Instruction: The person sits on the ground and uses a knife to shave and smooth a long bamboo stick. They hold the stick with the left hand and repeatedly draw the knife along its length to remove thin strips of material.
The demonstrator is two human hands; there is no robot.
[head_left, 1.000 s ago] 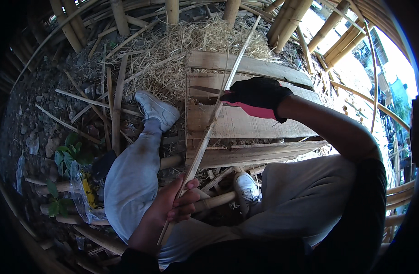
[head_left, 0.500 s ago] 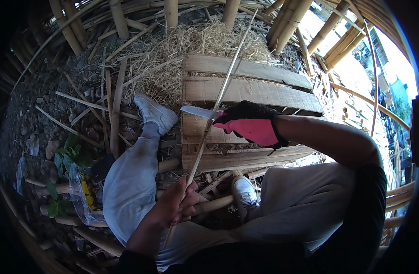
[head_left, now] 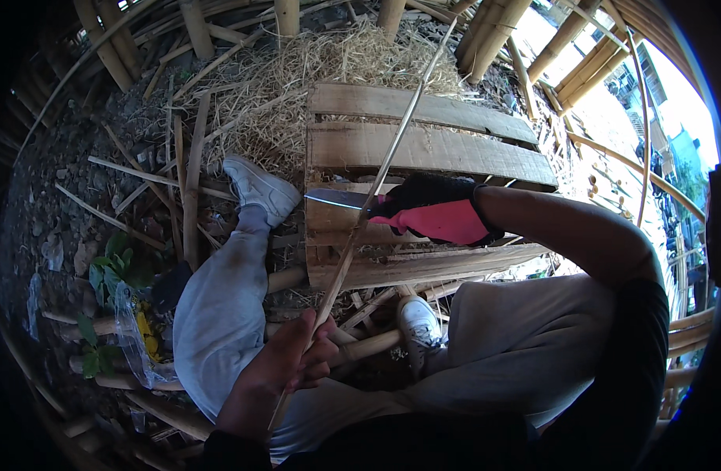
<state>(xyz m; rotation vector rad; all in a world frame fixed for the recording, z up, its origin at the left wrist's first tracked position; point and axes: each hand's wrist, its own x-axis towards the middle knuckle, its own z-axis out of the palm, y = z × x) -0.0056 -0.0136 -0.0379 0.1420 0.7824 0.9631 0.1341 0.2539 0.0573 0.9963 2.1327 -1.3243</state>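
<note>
A long, thin bamboo strip (head_left: 398,146) slants from low on the left up to the far right, across a slatted wooden pallet (head_left: 431,147). My bare left hand (head_left: 297,355) is wrapped round its lower part, and the near end sticks out below the fist. Farther up, my right hand (head_left: 435,210), in a pink and black glove, is closed round a knife whose handle is hidden by the fingers. The knife's blade (head_left: 334,198) points left and crosses the strip. Whether the gloved fingers also press on the strip I cannot tell.
Pale shavings (head_left: 274,102) are heaped beyond the pallet. Bamboo posts (head_left: 494,39) stand at the back. Split sticks (head_left: 194,184) lie on the stony ground to the left, near a clear plastic bag (head_left: 138,337) and a green plant (head_left: 113,267). My shoes (head_left: 262,190) flank the pallet's near side.
The blade has tilted, so its edge now catches light. The strip's far end has shifted slightly right, and my left hand sits a little lower and farther left.
</note>
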